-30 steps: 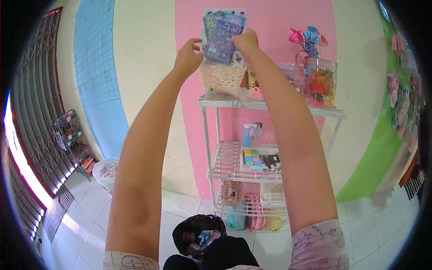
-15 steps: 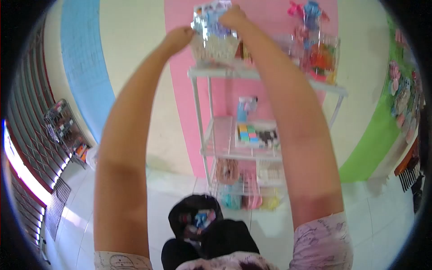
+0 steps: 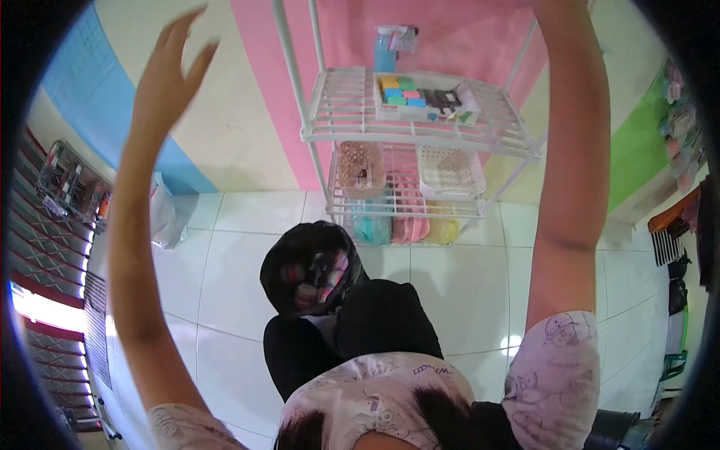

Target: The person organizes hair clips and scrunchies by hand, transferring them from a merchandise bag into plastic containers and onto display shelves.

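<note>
My left hand [image 3: 166,82] is raised at the upper left, in front of the cream and blue wall, with its fingers apart and nothing in it. The right forearm [image 3: 574,150] reaches up past the right side of a white wire rack [image 3: 337,101]; my right hand is beyond the top edge of the view. A black bag [image 3: 274,259] stands open by my knees, with several small pinkish and dark items inside, too blurred to name.
On the rack's middle shelf lie a white box [image 3: 390,113] of coloured blocks and a light-blue packet [image 3: 386,56]. Below are a beige basket [image 3: 360,169], a white basket [image 3: 450,180] and teal, pink and yellow bundles. A whitish plastic bag [image 3: 165,214] sits by the left wall.
The view has tipped down, so the top shelf is gone from sight. My left hand has come off the shiny packets in the whitish container and moved left; my right hand has left the view.
</note>
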A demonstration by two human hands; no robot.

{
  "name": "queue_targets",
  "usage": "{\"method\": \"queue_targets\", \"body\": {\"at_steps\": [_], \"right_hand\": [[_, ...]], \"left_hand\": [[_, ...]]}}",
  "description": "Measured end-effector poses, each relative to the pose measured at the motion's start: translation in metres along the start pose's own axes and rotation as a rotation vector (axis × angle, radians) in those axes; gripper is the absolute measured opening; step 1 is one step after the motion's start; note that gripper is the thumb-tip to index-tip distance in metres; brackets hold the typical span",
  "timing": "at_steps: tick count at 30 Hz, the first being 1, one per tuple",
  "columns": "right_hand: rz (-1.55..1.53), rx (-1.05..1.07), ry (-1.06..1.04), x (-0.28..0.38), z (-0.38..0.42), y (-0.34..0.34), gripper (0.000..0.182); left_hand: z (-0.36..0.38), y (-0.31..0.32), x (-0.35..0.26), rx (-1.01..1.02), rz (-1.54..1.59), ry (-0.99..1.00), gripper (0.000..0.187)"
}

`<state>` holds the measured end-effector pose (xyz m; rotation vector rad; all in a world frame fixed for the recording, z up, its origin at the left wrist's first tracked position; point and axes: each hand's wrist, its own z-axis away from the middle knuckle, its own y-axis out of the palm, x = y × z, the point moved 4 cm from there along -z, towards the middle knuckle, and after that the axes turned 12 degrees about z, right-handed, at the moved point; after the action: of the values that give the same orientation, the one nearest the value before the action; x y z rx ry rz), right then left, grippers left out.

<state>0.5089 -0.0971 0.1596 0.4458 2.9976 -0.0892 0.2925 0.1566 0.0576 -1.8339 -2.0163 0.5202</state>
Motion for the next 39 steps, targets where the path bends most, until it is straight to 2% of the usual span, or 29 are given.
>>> {"method": "queue_targets", "body": {"at_steps": [2,3,4,5,6,8,9,10,13,15,17,20,23,26,30,35,38,39], "right_hand": [[-0.165,0.014,0.023,0.015,0.066,-0.035,0.033],[-0.244,0.052,0.037,0.011,0.094,-0.045,0.03],[-0.186,0.067,0.068,0.011,0.128,-0.049,0.025],[-0.208,0.035,0.018,0.022,0.165,-0.057,0.011],[-0.292,0.11,0.063,0.026,0.204,-0.057,0.01],[-0.362,0.302,0.216,0.036,0.286,-0.033,0.012],[-0.443,0.573,0.374,0.05,0.315,-0.015,0.017],[-0.399,0.648,0.353,0.068,0.34,-0.003,0.022],[-0.129,0.846,0.163,0.094,0.397,0.04,0.033],[0.038,0.891,0.039,0.1,0.422,0.056,0.035],[0.146,0.833,-0.04,0.097,0.423,0.061,0.033],[0.001,0.752,0.097,0.097,0.413,0.039,0.025],[-0.078,0.694,0.17,0.107,0.405,0.008,0.017],[-0.103,0.777,0.277,0.11,0.41,-0.006,0.015],[-0.077,0.737,0.217,0.105,0.416,-0.001,0.016],[-0.052,0.662,0.115,0.102,0.413,0.045,0.017],[-0.209,0.483,0.114,0.145,0.401,0.043,0.018],[-0.434,0.623,0.069,0.171,0.403,0.043,0.018]], "left_hand": [[0.088,-0.006,0.001,0.062,0.01,-0.189,0.046],[0.132,-0.004,-0.004,0.058,0.126,-0.345,0.044],[0.184,0.001,0.003,0.118,0.11,-0.426,0.044],[0.242,0.01,0.01,0.123,0.216,-0.508,0.043],[0.284,0.016,-0.007,0.149,0.271,-0.818,0.039],[0.361,0.035,-0.029,0.264,0.271,-0.965,0.032],[0.376,0.042,-0.047,0.251,0.348,-1.031,0.028],[0.389,0.046,-0.068,0.247,0.423,-1.101,0.024],[0.402,0.056,-0.099,0.375,0.463,-1.062,0.021],[0.395,0.055,-0.114,0.422,0.355,-1.093,0.021],[0.401,0.054,-0.124,0.445,0.223,-1.067,0.026],[0.415,0.05,-0.122,0.431,0.44,-1.221,0.047],[0.423,0.045,-0.126,0.36,0.56,-1.262,0.063],[0.415,0.042,-0.131,0.274,0.553,-1.212,0.065],[0.408,0.041,-0.132,0.293,0.474,-1.251,0.067],[0.407,0.044,-0.132,0.227,0.475,-1.213,0.066],[0.405,0.043,-0.131,0.265,0.438,-1.222,0.066],[0.405,0.044,-0.132,0.271,0.436,-1.223,0.066]]}}
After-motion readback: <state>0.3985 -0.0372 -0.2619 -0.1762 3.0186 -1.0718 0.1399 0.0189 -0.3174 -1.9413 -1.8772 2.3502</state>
